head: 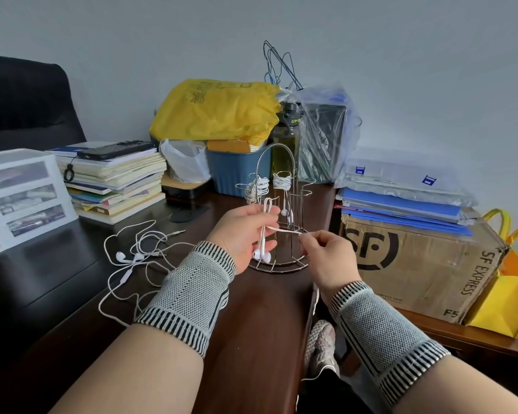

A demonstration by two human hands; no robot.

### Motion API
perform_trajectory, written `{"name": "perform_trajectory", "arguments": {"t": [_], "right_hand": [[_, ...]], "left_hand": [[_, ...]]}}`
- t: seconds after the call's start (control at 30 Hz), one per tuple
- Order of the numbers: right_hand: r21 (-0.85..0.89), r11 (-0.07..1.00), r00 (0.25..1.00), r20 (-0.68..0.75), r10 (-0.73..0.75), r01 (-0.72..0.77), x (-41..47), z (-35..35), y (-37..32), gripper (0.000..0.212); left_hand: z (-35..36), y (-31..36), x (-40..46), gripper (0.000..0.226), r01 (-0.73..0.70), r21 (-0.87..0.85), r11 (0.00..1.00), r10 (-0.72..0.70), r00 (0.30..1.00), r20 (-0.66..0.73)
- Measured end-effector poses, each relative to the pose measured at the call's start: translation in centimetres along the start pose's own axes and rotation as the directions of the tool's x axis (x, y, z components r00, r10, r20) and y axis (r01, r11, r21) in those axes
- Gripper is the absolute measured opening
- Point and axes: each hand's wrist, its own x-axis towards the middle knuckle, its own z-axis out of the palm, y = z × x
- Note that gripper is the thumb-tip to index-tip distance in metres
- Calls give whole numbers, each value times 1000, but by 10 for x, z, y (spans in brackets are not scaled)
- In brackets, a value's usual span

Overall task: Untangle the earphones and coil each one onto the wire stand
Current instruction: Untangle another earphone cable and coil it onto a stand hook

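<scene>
Between both hands' grips (281, 231), earphone cord (284, 230) taut.

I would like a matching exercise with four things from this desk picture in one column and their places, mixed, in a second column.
Things:
1. black phone
2. tangled white earphones
3. coiled white earphone bundles
4. blue plastic folders

Places:
A. on the brown SF Express cardboard box
B. loose on the dark wooden desk
C. on the stack of books
D. wound on arms of the metal wire stand

Pairs: 1-C, 2-B, 3-D, 4-A
</scene>
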Motion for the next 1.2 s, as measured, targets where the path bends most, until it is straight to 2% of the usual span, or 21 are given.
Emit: {"name": "perform_trajectory", "arguments": {"t": [0.07, 0.23, 0.37, 0.5, 0.6, 0.77, 0.97, 1.1, 1.17, 1.2], "right_hand": [[156, 988, 999, -34, 15, -9, -1, -3, -4, 23], [312, 948, 993, -116, -19, 54, 3, -8, -23, 16], [314, 943, 985, -163, -63, 113, 7, -11, -37, 22], [347, 928, 980, -186, -74, 136, 9, -15, -40, 26], [340, 930, 979, -184, -82, 142, 10, -18, -39, 26], [288, 948, 982, -164, -90, 135, 17, -23, -39, 26], [128, 971, 971, -160, -178, 199, 26, -29, -57, 25], [65, 970, 963, -156, -220, 233, 30, -32, -71, 28], [1, 961, 958, -83, -276, 277, 27, -30, -77, 28], [-90, 945, 947, -28, -319, 316, 24, -26, -80, 27]], "left_hand": [[0, -2, 0, 10, -16, 28, 999, 16, 1000, 0], [-2, -7, 3, 1, -78, 154, 985, 96, 989, -112], [-1, -12, 9, 15, -173, 242, 955, 228, 947, -225], [1, -16, 9, 37, -229, 372, 899, 323, 922, -214], [4, -18, 9, 38, -244, 416, 876, 347, 918, -193], [11, -16, 7, 10, -226, 414, 882, 322, 930, -179], [32, -25, -3, 16, -228, 409, 883, 313, 937, -153], [42, -30, -6, 14, -220, 257, 941, 271, 945, -181], [47, -32, -7, 12, -201, 141, 969, 229, 949, -217], [48, -33, -7, 12, -186, 130, 974, 212, 949, -234]]}}
